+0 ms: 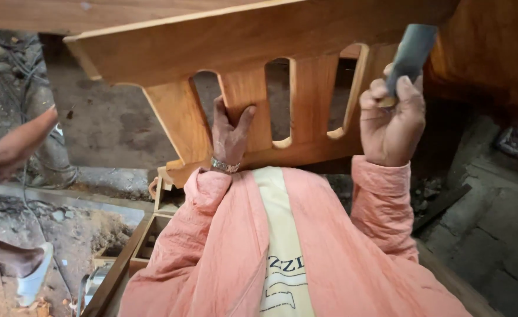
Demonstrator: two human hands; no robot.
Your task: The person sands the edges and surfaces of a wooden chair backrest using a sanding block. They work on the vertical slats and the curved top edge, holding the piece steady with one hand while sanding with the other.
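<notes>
A varnished orange-brown wooden chair-back frame with upright slats (pixel 271 88) is being steadied at lap height by the left hand (pixel 229 135), clamped around one slat. A folded grey abrasive sheet (pixel 411 53) is being pinched in the right hand (pixel 391 120) beside the outer slat; sanding appears underway, calling for firm contact next. A dusty concrete floor (pixel 106 129) and a wooden tool tray (pixel 153 235) are lying below.

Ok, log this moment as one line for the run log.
left hand: grips slat of wooden frame | right hand: holds grey sheet folded, raised by frame | nearby: another person's foot in white sandal
</notes>
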